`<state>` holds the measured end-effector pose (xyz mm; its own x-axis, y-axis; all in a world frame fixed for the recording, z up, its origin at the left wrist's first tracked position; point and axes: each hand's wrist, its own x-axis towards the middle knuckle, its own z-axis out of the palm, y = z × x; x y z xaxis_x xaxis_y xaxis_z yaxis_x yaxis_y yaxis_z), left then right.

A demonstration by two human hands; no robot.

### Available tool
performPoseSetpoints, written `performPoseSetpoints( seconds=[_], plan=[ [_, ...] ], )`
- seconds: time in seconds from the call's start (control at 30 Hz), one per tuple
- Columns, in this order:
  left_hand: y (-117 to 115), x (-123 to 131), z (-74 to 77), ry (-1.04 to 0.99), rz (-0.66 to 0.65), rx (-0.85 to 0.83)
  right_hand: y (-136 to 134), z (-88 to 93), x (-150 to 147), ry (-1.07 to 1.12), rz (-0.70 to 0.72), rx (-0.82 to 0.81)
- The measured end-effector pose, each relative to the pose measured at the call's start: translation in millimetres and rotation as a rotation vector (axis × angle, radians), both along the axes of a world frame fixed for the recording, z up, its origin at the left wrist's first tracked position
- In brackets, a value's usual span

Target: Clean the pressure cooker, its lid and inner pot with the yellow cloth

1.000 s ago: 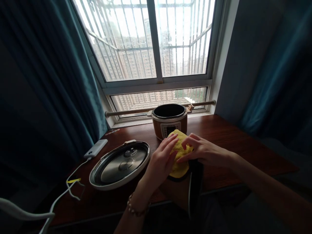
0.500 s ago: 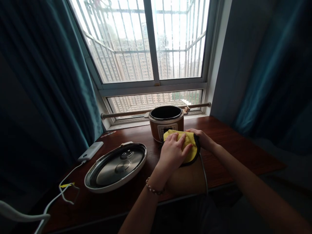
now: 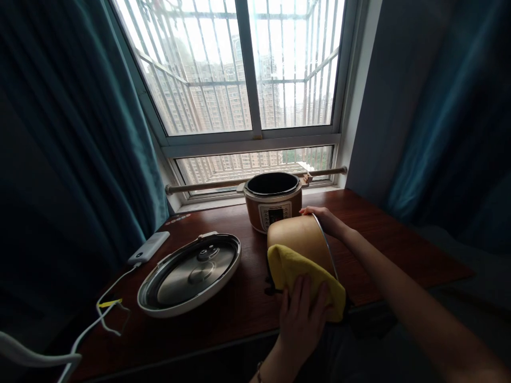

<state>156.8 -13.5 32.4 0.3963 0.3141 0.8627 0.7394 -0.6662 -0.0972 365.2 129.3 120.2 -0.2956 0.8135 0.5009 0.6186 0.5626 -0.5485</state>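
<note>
A gold inner pot (image 3: 297, 231) lies on its side at the front of the table, its opening turned to the right. My right hand (image 3: 319, 217) grips its rim at the far side; most of those fingers are hidden behind the pot. With its fingers over a yellow cloth (image 3: 297, 263), my left hand (image 3: 303, 308) holds the cloth against the near, lower part of the pot's outer wall. Just behind stands the brown electric cooker (image 3: 255, 213) with its top uncovered and its control panel facing me.
A cooker lid (image 3: 203, 271) lies upside down on the left of the dark wooden table (image 3: 359, 213). Beyond it are a white power bank (image 3: 149, 248) and a white cable (image 3: 90, 324). A rod (image 3: 215, 185) runs across the window behind the cooker.
My left hand and the yellow cloth have slid from the top of the inner pot down toward me, baring its gold upper side. My right hand stays at the rim.
</note>
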Motion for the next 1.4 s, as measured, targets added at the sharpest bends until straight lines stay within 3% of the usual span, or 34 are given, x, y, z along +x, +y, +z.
performPoseSetpoints(
  seconds=[0.1, 0.2, 0.23, 0.37, 0.43, 0.53, 0.63, 0.73, 0.9, 1.03, 1.13, 1.23, 1.4],
  plan=[
    [-2, -1, -20.0, -0.059, -0.037, 0.016, -11, 0.5, -4, 0.031, -0.13, -0.003],
    [-1, -2, -20.9, -0.09, -0.048, 0.008, -47, -2.7, -12, 0.251, -0.293, -0.081],
    [0, -2, -18.8, -0.088, -0.046, 0.008, -65, -6.0, -16, 0.363, -0.298, -0.152],
    [0, -3, -11.0, -0.087, -0.032, 0.014, -138, -34.9, -38, 0.825, -0.089, -0.505],
    [1, -2, -11.4, -0.093, -0.024, 0.008, -162, -53.9, -49, 0.992, -0.09, -0.578],
    [3, 1, -16.3, -0.083, -0.007, -0.02, -174, -75.3, -62, 1.174, -0.141, -0.565],
    [9, 3, -15.5, -0.083, 0.013, -0.056, -169, -81.4, -68, 1.265, -0.177, -0.532],
    [18, 2, 3.0, -0.066, 0.025, -0.091, -162, -76.1, -70, 1.306, -0.138, -0.522],
    [48, -7, 54.7, -0.185, 0.075, -0.333, -158, -64.4, -74, 1.288, -0.086, -0.492],
    [77, -16, 70.8, -0.414, 0.056, -0.552, -160, -60.4, -81, 1.322, -0.137, -0.487],
    [79, -19, 65.5, -0.413, 0.026, -0.549, -160, -57.3, -87, 1.359, -0.159, -0.479],
    [59, -16, 50.7, -0.25, 0.052, -0.416, -159, -54.6, -90, 1.393, -0.152, -0.465],
    [19, 0, 1.2, -0.055, 0.09, -0.2, -154, -51.5, -95, 1.431, -0.25, -0.465]
  ],
)
